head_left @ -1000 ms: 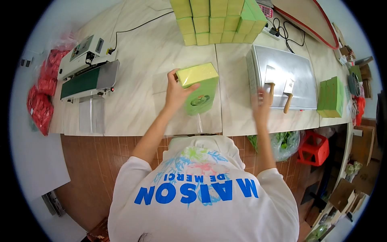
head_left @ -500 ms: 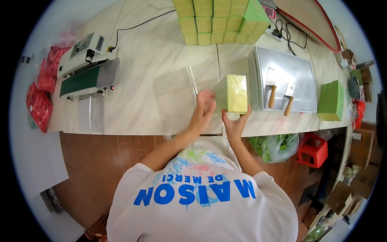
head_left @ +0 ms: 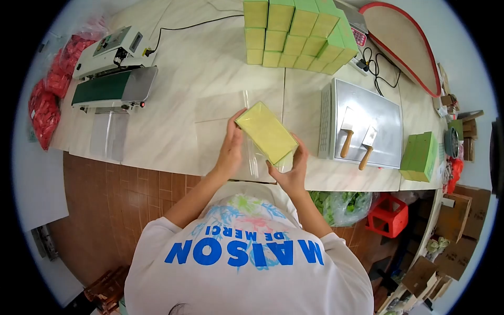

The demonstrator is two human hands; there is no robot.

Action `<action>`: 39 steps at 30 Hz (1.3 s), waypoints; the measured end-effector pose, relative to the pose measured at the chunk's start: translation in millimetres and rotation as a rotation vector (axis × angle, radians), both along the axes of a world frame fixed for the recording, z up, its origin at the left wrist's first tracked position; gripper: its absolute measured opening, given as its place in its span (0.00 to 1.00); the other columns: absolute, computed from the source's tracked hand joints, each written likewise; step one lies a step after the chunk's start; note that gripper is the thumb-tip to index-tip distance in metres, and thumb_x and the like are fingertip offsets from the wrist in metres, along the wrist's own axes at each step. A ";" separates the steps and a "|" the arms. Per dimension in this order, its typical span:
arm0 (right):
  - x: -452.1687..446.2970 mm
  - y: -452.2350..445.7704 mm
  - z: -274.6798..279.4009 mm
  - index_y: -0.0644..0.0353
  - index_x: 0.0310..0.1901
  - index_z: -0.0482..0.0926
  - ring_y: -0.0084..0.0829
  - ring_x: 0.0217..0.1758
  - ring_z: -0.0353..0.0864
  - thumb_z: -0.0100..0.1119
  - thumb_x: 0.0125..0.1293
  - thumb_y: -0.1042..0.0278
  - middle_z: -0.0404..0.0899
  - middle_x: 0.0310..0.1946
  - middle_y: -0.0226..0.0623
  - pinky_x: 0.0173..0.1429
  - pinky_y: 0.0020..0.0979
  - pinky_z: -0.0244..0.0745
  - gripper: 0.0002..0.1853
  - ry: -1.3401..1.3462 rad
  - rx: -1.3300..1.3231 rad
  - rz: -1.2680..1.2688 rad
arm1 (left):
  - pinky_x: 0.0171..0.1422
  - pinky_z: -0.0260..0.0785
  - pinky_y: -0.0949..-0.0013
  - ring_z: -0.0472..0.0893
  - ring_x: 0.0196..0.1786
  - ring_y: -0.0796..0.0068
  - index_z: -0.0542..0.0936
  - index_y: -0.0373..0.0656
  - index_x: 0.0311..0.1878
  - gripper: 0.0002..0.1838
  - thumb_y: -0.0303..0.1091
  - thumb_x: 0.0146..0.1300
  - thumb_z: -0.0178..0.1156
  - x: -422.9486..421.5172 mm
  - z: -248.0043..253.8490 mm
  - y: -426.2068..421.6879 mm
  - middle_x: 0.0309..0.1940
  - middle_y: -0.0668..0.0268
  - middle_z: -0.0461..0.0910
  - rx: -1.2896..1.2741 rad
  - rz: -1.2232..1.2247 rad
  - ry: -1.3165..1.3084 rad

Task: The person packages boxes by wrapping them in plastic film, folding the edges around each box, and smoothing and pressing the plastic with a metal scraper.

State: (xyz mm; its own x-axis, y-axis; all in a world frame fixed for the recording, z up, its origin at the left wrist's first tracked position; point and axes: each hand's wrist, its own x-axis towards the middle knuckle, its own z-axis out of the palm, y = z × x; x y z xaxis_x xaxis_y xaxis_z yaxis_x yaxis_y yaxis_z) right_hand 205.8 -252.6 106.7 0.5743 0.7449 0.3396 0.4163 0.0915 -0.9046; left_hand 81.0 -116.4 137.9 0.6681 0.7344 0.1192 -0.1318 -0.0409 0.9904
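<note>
Counter, with a green stack toward its far edge. The sealer stands near the left edge; the metal case lies by the near edge, right of centre. Clear film extends to mid near edge. Over it is the box, turned askew, yellow face up, grasped by the left hand at its left corner and the right hand at its near-right end. Two scrapers rest on the case.

Cream marbled table | clear plastic film beneath grip | silver metal box right | stacked green cartons beyond
</note>
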 end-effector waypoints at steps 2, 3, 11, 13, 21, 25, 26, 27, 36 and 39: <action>-1.1 13.1 2.5 0.62 0.68 0.56 0.44 0.72 0.63 0.72 0.43 0.76 0.63 0.68 0.50 0.74 0.40 0.59 0.48 0.061 0.002 0.068 | 0.79 0.43 0.61 0.54 0.76 0.63 0.53 0.38 0.74 0.37 0.60 0.76 0.32 -12.1 -1.2 4.2 0.72 0.55 0.57 0.008 0.047 0.040; -1.4 18.8 -0.3 0.62 0.68 0.56 0.45 0.72 0.62 0.72 0.44 0.76 0.62 0.68 0.50 0.74 0.40 0.58 0.48 0.038 -0.014 0.126 | 0.79 0.43 0.61 0.54 0.76 0.62 0.54 0.38 0.74 0.37 0.61 0.76 0.30 -18.5 -1.9 6.3 0.72 0.55 0.57 0.019 0.091 0.078; 5.5 34.5 -16.2 0.65 0.70 0.54 0.49 0.70 0.64 0.74 0.50 0.69 0.61 0.68 0.50 0.74 0.42 0.58 0.48 -0.087 -0.255 0.239 | 0.79 0.42 0.61 0.53 0.76 0.62 0.47 0.39 0.76 0.36 0.56 0.77 0.33 -38.7 -20.7 14.0 0.75 0.54 0.53 -0.075 0.148 0.173; 11.9 28.8 -11.9 0.65 0.70 0.54 0.50 0.68 0.65 0.74 0.51 0.68 0.62 0.68 0.51 0.72 0.43 0.60 0.48 -0.213 -0.308 0.243 | 0.79 0.42 0.61 0.53 0.76 0.62 0.45 0.40 0.77 0.35 0.54 0.78 0.35 -35.1 -19.5 13.4 0.75 0.54 0.53 -0.095 0.125 0.156; 114.4 -18.0 7.1 0.63 0.59 0.72 0.47 0.55 0.76 0.69 0.55 0.67 0.76 0.54 0.50 0.57 0.42 0.72 0.29 -0.661 -0.325 -0.384 | 0.74 0.52 0.59 0.64 0.70 0.63 0.63 0.41 0.67 0.22 0.34 0.73 0.52 -24.9 13.7 23.7 0.65 0.55 0.68 0.255 0.313 0.239; 176.7 -53.6 -11.9 0.64 0.45 0.77 0.47 0.45 0.81 0.63 0.62 0.62 0.81 0.42 0.48 0.50 0.42 0.75 0.16 -0.719 -0.795 -0.743 | 0.63 0.65 0.58 0.79 0.50 0.64 0.79 0.42 0.43 0.05 0.30 0.65 0.60 -20.8 47.2 18.4 0.41 0.62 0.82 0.650 0.178 0.438; 184.4 -59.6 -24.2 0.64 0.45 0.77 0.47 0.45 0.81 0.63 0.62 0.62 0.81 0.42 0.48 0.50 0.42 0.75 0.16 -0.718 -0.788 -0.735 | 0.63 0.65 0.58 0.79 0.50 0.64 0.79 0.42 0.43 0.05 0.30 0.65 0.60 -17.6 48.3 16.0 0.41 0.62 0.82 0.653 0.187 0.444; 191.0 -64.6 -38.0 0.63 0.44 0.77 0.48 0.41 0.80 0.63 0.62 0.60 0.81 0.37 0.47 0.48 0.43 0.75 0.16 -0.701 -0.848 -0.748 | 0.60 0.66 0.58 0.80 0.44 0.64 0.80 0.43 0.38 0.03 0.30 0.63 0.61 -12.6 49.3 13.8 0.36 0.64 0.82 0.770 0.131 0.415; 192.0 -56.8 -58.2 0.63 0.36 0.72 0.50 0.35 0.81 0.55 0.68 0.64 0.82 0.33 0.49 0.36 0.46 0.74 0.10 -0.426 -0.773 -0.662 | 0.58 0.68 0.57 0.81 0.38 0.65 0.80 0.45 0.35 0.11 0.42 0.60 0.65 8.3 41.3 -9.9 0.33 0.68 0.83 1.032 -0.051 0.524; 155.5 -55.8 -19.0 0.66 0.43 0.72 0.45 0.29 0.79 0.52 0.72 0.62 0.79 0.28 0.48 0.34 0.42 0.71 0.12 -0.277 -0.565 -0.494 | 0.57 0.68 0.58 0.80 0.40 0.66 0.80 0.45 0.36 0.10 0.41 0.61 0.63 10.7 33.4 -12.0 0.37 0.69 0.83 1.023 0.020 0.606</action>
